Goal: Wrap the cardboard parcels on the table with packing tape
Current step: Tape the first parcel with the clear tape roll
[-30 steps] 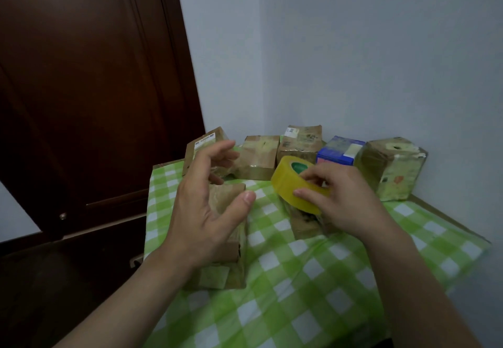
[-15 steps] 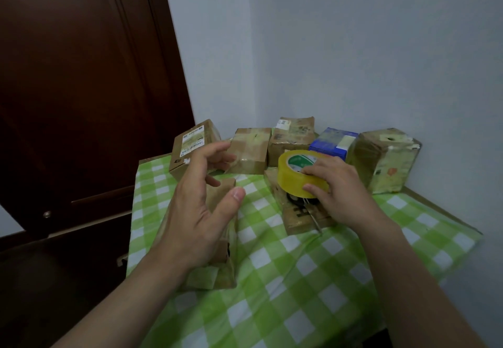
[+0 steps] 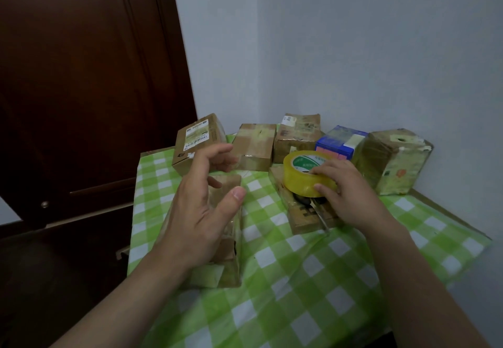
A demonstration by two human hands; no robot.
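My right hand (image 3: 345,192) grips a yellow roll of packing tape (image 3: 302,175) and holds it down on a flat cardboard parcel (image 3: 302,214) in the middle of the table. Scissors (image 3: 317,210) lie on that parcel, partly hidden under the roll. My left hand (image 3: 201,211) hovers with spread fingers, holding nothing, above a taped brown parcel (image 3: 226,268) near the table's left edge.
Several parcels line the back of the table: a labelled box (image 3: 194,142), two brown boxes (image 3: 255,143), a blue box (image 3: 340,141) and a taped cube (image 3: 394,160). A green checked cloth (image 3: 313,279) covers the table. A dark wooden door (image 3: 81,102) stands on the left.
My right hand has lowered the tape roll from the air onto the flat parcel. My left hand stays spread above the near parcel. The camera has shifted a little.
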